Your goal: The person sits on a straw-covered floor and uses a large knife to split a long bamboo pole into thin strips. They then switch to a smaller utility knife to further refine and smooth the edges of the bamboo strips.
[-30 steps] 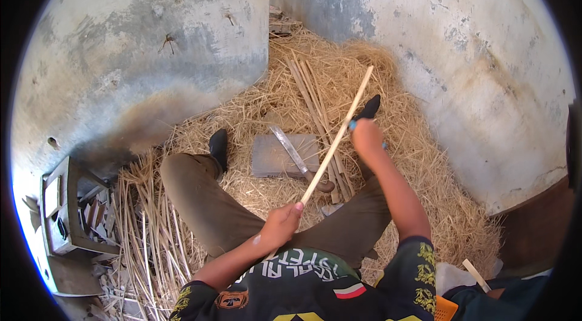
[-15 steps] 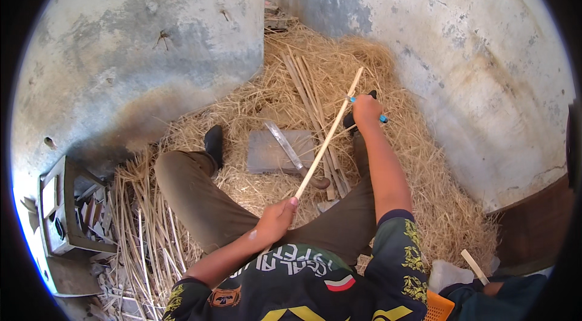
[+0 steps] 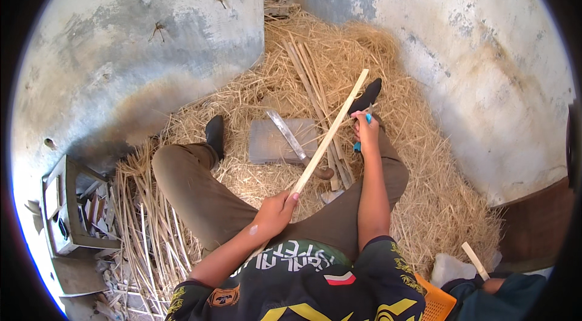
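My left hand (image 3: 277,217) is closed around the lower end of a long pale wooden strip, which looks like bamboo (image 3: 331,131). The strip slants up and away to the right. My right hand (image 3: 368,133) grips a small blue-handled tool (image 3: 357,147), held just right of the strip and apart from it. Its working end is too small to make out clearly. Between my legs a large knife (image 3: 285,133) with a curved brown wooden handle lies across a grey block (image 3: 262,142). The strip passes over the knife's handle end.
Straw-like shavings (image 3: 424,181) cover the floor. Several long strips (image 3: 309,81) lie beyond the block; more (image 3: 148,218) are heaped at left beside a wooden frame (image 3: 70,200). An orange basket (image 3: 438,300) and another person's sleeve (image 3: 503,297) are at lower right. Worn walls (image 3: 461,48) enclose the space.
My right hand with the blue-handled tool has come back toward me and away from the strip's far end. The strip has turned to show a broader face. My right leg has shifted outward.
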The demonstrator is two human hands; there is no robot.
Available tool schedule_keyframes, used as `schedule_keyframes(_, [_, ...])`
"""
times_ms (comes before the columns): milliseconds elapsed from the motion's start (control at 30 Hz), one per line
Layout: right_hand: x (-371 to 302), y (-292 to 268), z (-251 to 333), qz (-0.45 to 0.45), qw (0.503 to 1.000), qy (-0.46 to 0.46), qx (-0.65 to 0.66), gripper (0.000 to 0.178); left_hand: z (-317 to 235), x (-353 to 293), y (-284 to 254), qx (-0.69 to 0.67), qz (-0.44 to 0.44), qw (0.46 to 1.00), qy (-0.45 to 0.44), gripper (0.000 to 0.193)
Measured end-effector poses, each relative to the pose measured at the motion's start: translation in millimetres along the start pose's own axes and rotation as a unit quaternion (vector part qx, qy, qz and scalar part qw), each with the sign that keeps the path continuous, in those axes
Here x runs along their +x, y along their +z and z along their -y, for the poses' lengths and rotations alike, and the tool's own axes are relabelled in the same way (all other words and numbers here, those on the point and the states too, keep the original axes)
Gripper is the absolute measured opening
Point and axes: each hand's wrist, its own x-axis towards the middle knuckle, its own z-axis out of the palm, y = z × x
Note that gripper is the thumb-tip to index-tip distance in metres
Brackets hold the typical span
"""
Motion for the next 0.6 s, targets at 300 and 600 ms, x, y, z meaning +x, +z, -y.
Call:
schedule_keyframes(300, [-26.5,13.3,29.3,0.171,0.954,0.022,0.244,0.017,10.8,7.0,1.6,0.042,-0.025,0.999,0.006,0.040])
schedule_keyframes(600, [-33.6,25.9,33.5,0.087,0.991,-0.073,0.076,0.030,10.8,8.2,0.4,0.037,-0.017,0.999,-0.001,0.039])
